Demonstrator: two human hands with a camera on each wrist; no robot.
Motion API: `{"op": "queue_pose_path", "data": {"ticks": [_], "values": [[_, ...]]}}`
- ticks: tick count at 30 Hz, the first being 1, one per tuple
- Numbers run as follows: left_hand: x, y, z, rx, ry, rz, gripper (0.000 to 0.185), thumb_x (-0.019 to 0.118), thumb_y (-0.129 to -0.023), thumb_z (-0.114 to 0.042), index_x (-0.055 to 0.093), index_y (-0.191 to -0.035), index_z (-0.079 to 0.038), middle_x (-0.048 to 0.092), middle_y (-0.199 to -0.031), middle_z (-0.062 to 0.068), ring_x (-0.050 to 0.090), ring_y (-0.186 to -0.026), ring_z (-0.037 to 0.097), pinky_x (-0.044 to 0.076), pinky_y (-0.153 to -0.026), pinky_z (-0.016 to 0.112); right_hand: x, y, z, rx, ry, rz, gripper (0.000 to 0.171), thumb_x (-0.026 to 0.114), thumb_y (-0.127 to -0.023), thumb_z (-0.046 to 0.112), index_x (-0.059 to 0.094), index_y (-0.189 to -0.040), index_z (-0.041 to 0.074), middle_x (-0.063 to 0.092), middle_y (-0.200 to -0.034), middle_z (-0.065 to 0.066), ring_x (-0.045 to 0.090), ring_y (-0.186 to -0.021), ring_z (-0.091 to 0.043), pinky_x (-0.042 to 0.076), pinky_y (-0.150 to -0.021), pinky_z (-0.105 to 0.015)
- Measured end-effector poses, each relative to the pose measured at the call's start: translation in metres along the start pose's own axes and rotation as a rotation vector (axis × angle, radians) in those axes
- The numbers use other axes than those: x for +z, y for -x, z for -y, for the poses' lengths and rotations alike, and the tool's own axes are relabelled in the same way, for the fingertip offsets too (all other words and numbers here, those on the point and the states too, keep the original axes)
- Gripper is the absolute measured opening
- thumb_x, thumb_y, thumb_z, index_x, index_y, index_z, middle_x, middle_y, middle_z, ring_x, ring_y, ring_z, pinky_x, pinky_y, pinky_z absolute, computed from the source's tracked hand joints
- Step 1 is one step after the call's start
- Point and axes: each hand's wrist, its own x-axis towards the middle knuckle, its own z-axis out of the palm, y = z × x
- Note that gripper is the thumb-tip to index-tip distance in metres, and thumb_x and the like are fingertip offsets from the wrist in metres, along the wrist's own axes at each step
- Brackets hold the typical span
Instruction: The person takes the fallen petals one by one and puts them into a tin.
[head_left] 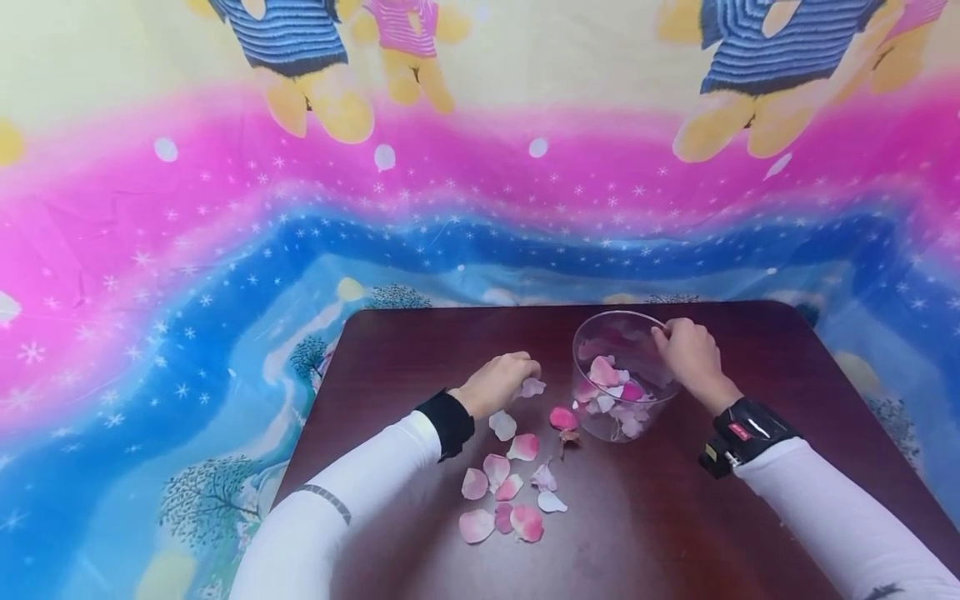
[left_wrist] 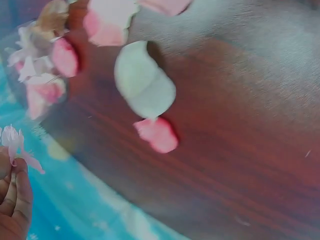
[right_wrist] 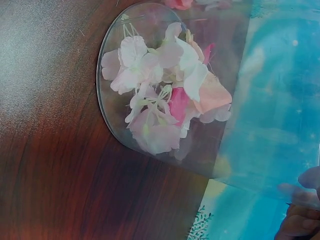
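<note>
A clear plastic cup [head_left: 600, 333] stands on the dark wooden table [head_left: 675, 517], with pink and white petals [head_left: 609, 392] piled inside. My right hand [head_left: 690, 354] grips the cup's rim on its right side. In the right wrist view the cup [right_wrist: 110, 120] shows the petals [right_wrist: 165, 95] through its base. My left hand [head_left: 501, 379] is curled just left of the cup and pinches a pale pink petal [head_left: 532, 387], seen as a thin petal [left_wrist: 15, 145] between fingertips [left_wrist: 17, 190] in the left wrist view. Several loose petals [head_left: 506, 492] lie on the table below the left hand.
A bright cloth with pink and blue bands and cartoon bears [head_left: 225, 208] hangs behind and around the table. The table's far edge [head_left: 525, 307] runs just behind the cup. More loose petals [left_wrist: 145, 85] lie on the wood in the left wrist view.
</note>
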Motion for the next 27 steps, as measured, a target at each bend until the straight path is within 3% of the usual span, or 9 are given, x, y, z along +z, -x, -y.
{"op": "queue_pose_path", "data": {"ticks": [9,17,27], "values": [[-0.027,0.007,-0.01,0.007,0.034,-0.019,0.025,0.068,-0.093,0.0,0.072,-0.113,-0.013,0.069,-0.109,0.0,0.068,-0.105,0.013,0.056,-0.09,0.023,0.0,0.005,-0.001,0.008,0.0,-0.002,0.033,0.057,-0.101,0.027,0.067,-0.084,0.001,0.062,-0.07,-0.016,0.059,-0.067,-0.034,0.041,-0.053,-0.042],[-0.043,0.011,-0.016,0.127,-0.01,-0.095,0.023,0.068,-0.093,0.002,0.072,-0.109,-0.013,0.068,-0.103,0.0,0.067,-0.099,0.011,0.056,-0.089,0.021,-0.002,0.008,0.001,0.011,0.0,-0.006,0.033,0.058,-0.101,0.027,0.066,-0.081,0.002,0.063,-0.071,-0.017,0.062,-0.07,-0.038,0.042,-0.053,-0.045],[-0.062,0.011,-0.032,0.208,-0.006,-0.168,0.018,0.067,-0.095,-0.001,0.073,-0.108,-0.013,0.067,-0.099,0.0,0.065,-0.096,0.01,0.055,-0.09,0.021,-0.003,0.014,0.002,0.005,-0.007,-0.015,0.033,0.058,-0.101,0.025,0.066,-0.081,0.001,0.06,-0.066,-0.014,0.059,-0.065,-0.032,0.04,-0.052,-0.04]]}}
